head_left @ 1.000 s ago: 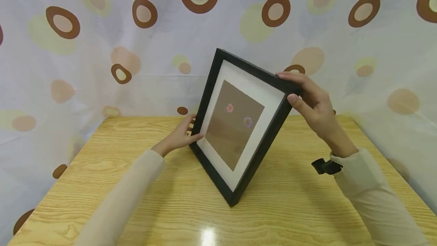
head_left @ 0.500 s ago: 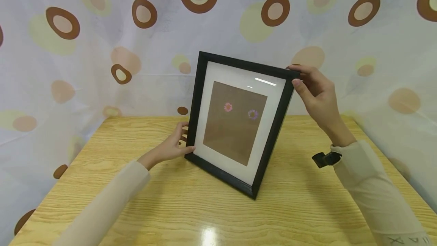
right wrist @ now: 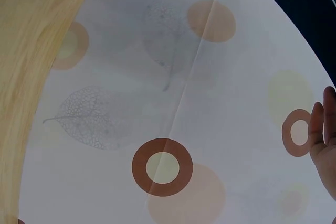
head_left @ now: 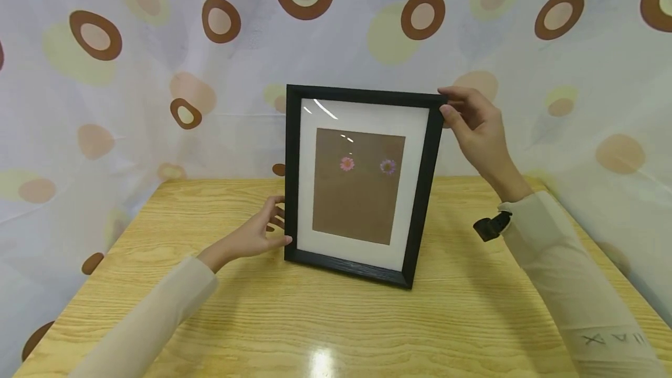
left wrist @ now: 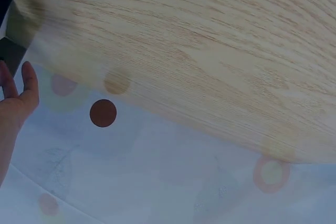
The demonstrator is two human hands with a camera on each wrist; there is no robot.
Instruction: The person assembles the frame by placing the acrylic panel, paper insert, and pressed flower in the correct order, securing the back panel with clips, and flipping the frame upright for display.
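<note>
A black picture frame (head_left: 422, 191) stands nearly upright on the table, its lower right corner nearest me. Inside its white mat is a brown panel with a pink flower (head_left: 347, 164) and a purple flower (head_left: 388, 167). My left hand (head_left: 257, 235) grips the frame's left side low down, thumb at the front edge; its other fingertips are partly hidden behind. At the upper right corner, my right hand (head_left: 480, 133) pinches the frame between thumb and fingers. Both wrist views catch only part of a hand and a dark piece of the frame (right wrist: 294, 14).
The wooden table (head_left: 220, 319) spreads out around the frame. Behind and beside it hangs a pale curtain (head_left: 336, 45) printed with brown and yellow ovals. A black strap-like device (head_left: 492, 226) sits at the right wrist.
The picture frame has turned from a steep diagonal tilt to nearly upright, its face swinging toward me. The left hand came lower and to the left; the right hand rose slightly.
</note>
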